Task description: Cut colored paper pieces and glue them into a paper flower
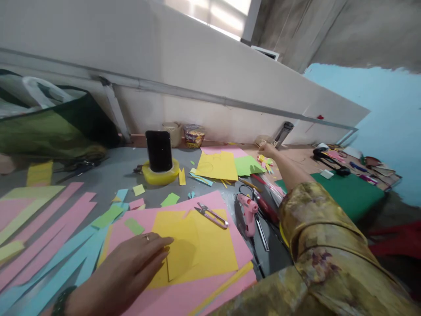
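My left hand [141, 259] is over a yellow sheet [210, 250] on pink paper [217, 199], its fingers together around the top of a thin dark stick [168, 268]. Small scissors [212, 215] lie on the yellow sheet to its right. My right hand [268, 150] reaches far forward to a small beige round object [262, 139] near the wall; its fingertips are too small to make out. Near the right forearm are a ribbon piece [265, 162] and a green sheet [248, 166]. A pink glue gun [249, 213] lies right of the pink paper.
Paper strips [59, 237] spread over the left side. A phone [159, 150] stands in a yellow holder [161, 176], with a noodle cup [194, 135] behind. A green bag [52, 127] stands back left. Right of the glue gun lie a cutter [262, 232] and cables. Headphones [330, 162] lie far right.
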Demonstrator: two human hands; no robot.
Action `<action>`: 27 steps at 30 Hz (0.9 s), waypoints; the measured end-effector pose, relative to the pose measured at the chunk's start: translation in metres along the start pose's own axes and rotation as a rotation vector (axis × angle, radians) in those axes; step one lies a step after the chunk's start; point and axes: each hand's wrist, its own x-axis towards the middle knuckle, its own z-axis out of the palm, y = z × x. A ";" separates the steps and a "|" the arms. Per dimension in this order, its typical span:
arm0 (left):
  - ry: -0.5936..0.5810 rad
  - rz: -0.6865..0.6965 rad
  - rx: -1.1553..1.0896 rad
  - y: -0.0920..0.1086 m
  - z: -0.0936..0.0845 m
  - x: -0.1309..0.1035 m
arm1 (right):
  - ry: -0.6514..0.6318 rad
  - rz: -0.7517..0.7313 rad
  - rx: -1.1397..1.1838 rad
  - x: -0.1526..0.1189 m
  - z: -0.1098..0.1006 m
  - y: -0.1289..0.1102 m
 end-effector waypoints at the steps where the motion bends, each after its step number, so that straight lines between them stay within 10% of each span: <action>1: -0.008 -0.017 -0.008 -0.001 0.000 0.000 | -0.040 -0.008 -0.073 -0.003 -0.001 0.002; 10: -0.057 -0.005 -0.006 0.002 0.000 0.001 | -0.327 -0.403 -0.572 -0.053 0.033 -0.007; 27: -0.145 -0.051 -0.062 0.003 -0.003 0.006 | -0.370 -0.844 -0.688 -0.085 0.059 -0.061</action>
